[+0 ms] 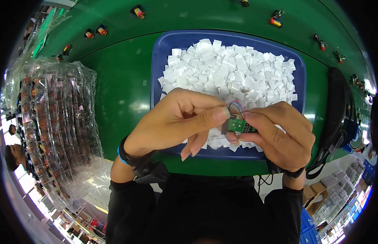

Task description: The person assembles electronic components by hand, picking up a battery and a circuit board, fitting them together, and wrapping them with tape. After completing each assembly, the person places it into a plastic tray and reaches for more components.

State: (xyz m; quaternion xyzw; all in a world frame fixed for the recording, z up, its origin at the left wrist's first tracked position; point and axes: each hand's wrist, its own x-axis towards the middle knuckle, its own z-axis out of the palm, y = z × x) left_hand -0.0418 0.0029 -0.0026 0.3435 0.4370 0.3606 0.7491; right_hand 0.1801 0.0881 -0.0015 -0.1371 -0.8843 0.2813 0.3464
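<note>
The green circuit board [237, 125] lies roughly nine-to-three; the left hand [172, 120] pinches its nine-o'clock end; the right hand [280, 136] grips its three-o'clock end.

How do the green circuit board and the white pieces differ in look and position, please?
The circuit board is green; the white pieces are plain. The circuit board is held in the right hand; the white pieces lie heaped in the blue tray. Both look small.
</note>
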